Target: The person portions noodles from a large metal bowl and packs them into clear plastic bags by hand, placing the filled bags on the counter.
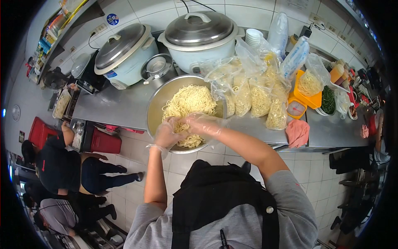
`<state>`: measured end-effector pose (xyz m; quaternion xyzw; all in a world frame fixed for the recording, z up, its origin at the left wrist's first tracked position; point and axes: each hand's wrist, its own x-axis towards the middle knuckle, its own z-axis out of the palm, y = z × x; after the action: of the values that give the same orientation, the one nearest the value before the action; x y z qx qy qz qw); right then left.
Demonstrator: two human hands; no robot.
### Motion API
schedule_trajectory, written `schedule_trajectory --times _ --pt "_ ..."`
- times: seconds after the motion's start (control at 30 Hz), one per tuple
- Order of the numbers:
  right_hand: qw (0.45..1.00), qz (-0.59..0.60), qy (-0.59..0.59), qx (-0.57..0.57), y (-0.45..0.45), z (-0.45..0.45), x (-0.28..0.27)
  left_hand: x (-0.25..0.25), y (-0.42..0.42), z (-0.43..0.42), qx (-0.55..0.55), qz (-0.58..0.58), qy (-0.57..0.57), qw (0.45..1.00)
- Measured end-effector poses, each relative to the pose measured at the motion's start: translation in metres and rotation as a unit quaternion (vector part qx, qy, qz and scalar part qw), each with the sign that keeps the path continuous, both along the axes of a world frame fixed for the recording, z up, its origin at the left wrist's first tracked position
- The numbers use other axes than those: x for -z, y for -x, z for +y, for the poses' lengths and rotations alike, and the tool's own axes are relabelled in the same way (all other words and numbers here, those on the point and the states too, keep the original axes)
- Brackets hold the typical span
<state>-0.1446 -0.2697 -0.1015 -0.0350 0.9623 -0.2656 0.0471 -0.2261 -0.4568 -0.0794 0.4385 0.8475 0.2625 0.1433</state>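
Head: left hand (168, 135) and right hand (202, 124) hold noodles (192, 99) near the bowl's (156, 110) front edge, maybe loosening them; next needs care.

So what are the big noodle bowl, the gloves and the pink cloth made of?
Big bowl: probably stainless steel, given its smooth, grey metallic sheen.

Gloves: apparently thin clear plastic, since they are see-through, wrinkled and loose at the cuffs.

Pink cloth: seemingly soft fabric with a matt finish, bunched in folds; I can't tell which fibre.
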Motion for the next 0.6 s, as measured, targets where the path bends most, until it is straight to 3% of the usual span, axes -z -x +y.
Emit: schedule_trajectory --times 0.03,0.1,0.13,0.17,0.2,0.27,0.33,0.43,0.47,0.5,0.53,0.57,0.6 --pt "0.997 -0.068 0.017 -0.010 0.011 0.000 -0.015 0.005 0.007 -0.003 0.000 0.000 0.000 1.000" --pt "0.990 -0.137 0.033 -0.020 0.019 0.004 -0.031 0.016 0.023 -0.003 0.000 -0.209 -0.129 0.969" --pt "0.983 0.019 0.183 -0.025 0.010 0.012 -0.032 0.012 0.024 -0.001 0.000 -0.212 -0.129 0.969" --pt "0.930 0.174 0.323 -0.025 0.004 0.016 -0.038 0.002 0.022 0.005 -0.004 -0.275 -0.252 0.928" --pt "0.931 0.173 0.322 -0.020 0.004 0.017 -0.045 -0.004 0.023 0.010 -0.007 -0.333 -0.368 0.868" --pt "0.922 0.348 0.173 -0.002 0.006 0.017 -0.074 -0.007 0.034 0.018 0.026 -0.360 -0.381 0.852" --pt "0.922 0.346 0.173 -0.021 0.020 0.025 -0.106 -0.003 0.041 0.020 0.056 -0.384 -0.393 0.834" --pt "0.886 0.369 0.277 -0.037 0.020 0.031 -0.158 0.019 0.051 0.020 0.016 -0.232 -0.171 0.957" --pt "0.887 0.370 0.275 -0.033 0.019 0.037 -0.176 0.008 0.048 0.021 0.064 -0.185 -0.100 0.976" --pt "0.907 0.373 0.193 -0.011 0.018 0.047 -0.193 -0.001 0.045 0.019 0.069 -0.186 -0.099 0.975" --pt "0.921 0.372 0.110 0.012 0.014 0.054 -0.209 -0.008 0.042 0.017 0.093 -0.085 -0.027 0.992" --pt "0.921 0.373 0.107 0.017 0.008 0.057 -0.222 -0.012 0.040 0.015 0.116 0.017 0.045 0.992" --pt "0.930 0.360 0.073 0.010 0.003 0.058 -0.235 -0.013 0.039 0.015 0.121 0.017 0.044 0.992"
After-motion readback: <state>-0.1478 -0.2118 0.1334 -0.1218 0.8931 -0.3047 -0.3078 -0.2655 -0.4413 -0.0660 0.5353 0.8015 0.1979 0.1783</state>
